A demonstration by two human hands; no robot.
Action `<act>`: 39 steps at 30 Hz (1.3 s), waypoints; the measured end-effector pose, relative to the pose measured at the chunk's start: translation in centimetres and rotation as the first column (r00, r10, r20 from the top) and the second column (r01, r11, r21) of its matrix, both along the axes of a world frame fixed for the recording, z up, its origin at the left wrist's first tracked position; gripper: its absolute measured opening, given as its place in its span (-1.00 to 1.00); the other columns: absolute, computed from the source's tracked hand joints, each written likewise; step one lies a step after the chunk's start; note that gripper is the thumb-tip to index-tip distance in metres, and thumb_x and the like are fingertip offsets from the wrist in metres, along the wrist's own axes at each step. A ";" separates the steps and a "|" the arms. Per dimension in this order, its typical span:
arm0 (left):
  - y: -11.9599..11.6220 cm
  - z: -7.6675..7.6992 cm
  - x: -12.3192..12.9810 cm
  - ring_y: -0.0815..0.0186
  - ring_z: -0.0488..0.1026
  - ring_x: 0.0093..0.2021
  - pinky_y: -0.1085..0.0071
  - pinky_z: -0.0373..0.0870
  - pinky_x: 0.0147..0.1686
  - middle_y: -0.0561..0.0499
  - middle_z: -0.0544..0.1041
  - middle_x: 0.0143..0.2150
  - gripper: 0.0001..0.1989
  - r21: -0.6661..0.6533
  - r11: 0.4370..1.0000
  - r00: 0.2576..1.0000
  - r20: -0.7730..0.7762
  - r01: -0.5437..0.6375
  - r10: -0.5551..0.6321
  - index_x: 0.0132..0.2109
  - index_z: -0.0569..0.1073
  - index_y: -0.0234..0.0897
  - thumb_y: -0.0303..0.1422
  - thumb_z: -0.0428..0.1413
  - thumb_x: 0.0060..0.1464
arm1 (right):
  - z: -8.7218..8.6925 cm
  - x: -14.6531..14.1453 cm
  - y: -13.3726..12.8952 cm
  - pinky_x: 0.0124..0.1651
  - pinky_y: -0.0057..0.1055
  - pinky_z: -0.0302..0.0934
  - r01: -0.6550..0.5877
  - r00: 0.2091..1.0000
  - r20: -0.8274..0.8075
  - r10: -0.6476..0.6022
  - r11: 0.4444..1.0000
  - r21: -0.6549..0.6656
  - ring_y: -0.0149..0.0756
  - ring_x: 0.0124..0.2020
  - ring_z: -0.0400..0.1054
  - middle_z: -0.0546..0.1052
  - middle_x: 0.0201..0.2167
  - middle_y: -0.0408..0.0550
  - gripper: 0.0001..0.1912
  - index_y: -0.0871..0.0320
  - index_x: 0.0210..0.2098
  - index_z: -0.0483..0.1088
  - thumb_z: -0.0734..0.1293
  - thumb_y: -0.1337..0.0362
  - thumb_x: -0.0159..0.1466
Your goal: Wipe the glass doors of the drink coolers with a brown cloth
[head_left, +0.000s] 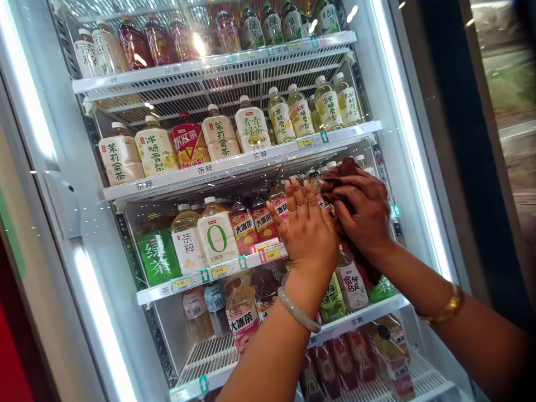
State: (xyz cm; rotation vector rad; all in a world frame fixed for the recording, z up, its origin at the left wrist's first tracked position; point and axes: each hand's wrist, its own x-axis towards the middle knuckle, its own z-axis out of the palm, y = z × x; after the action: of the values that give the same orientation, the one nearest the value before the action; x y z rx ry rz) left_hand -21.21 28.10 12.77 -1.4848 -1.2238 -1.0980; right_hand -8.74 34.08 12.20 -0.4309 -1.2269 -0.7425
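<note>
Brown cloth (pixel 349 169), bunched in the right grip (pixel 368 218) (fingers bent over the fabric, pinching it), with one part bulging above the fingers and a fold trailing below the palm. It is probably light, limp and hard to damage; a gathered handful near its middle should hold best. The left grip (pixel 309 237), just beside it, is spread, fingers apart, before the bottled drinks (pixel 216 237); whether it presses on anything cannot be told.

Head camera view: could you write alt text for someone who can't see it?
A person's right hand holds a dark brown cloth in front of a lit drinks cooler, with the open left hand raised alongside. Behind the hands, bottled drinks line the shelves.
</note>
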 end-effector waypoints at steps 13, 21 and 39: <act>0.8 0.5 1.3 0.13 -0.12 0.63 -0.11 -0.46 0.56 -0.22 0.01 0.60 -0.40 0.009 0.999 0.999 0.003 0.050 -0.050 0.53 0.12 -0.37 -0.32 -0.09 0.44 | -0.5 2.8 0.9 0.35 0.06 0.32 0.055 0.995 0.088 -0.055 0.998 0.003 0.02 0.30 0.37 0.58 0.06 0.03 -0.82 0.04 -0.08 0.51 0.42 0.36 0.33; 0.7 0.6 1.9 0.14 -0.16 0.63 -0.06 -0.34 0.59 -0.21 -0.02 0.61 -0.38 -0.026 0.999 0.999 -0.015 0.034 -0.034 0.55 0.06 -0.43 -0.31 -0.14 0.45 | -1.5 1.9 0.2 0.40 0.09 0.28 0.016 0.987 0.163 -0.014 1.000 -0.015 -0.02 0.35 0.33 0.58 0.10 -0.04 -0.76 -0.02 -0.03 0.51 0.39 0.36 0.34; 3.0 -1.3 6.0 0.21 -0.16 0.62 0.05 -0.24 0.60 -0.13 0.06 0.59 -0.37 -0.031 0.989 0.983 -0.103 0.147 -0.149 0.56 0.04 -0.41 -0.30 -0.13 0.46 | -1.1 7.2 2.3 0.39 0.10 0.26 0.071 0.989 0.134 -0.061 0.995 -0.072 0.01 0.28 0.37 0.56 0.07 0.02 -0.80 0.01 -0.03 0.52 0.38 0.28 0.36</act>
State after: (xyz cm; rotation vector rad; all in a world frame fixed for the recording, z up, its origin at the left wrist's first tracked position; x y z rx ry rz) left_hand -15.22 31.09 11.48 -1.6518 -1.0710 -1.0914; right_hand -1.56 36.42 11.14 -0.4933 -1.3735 -0.7922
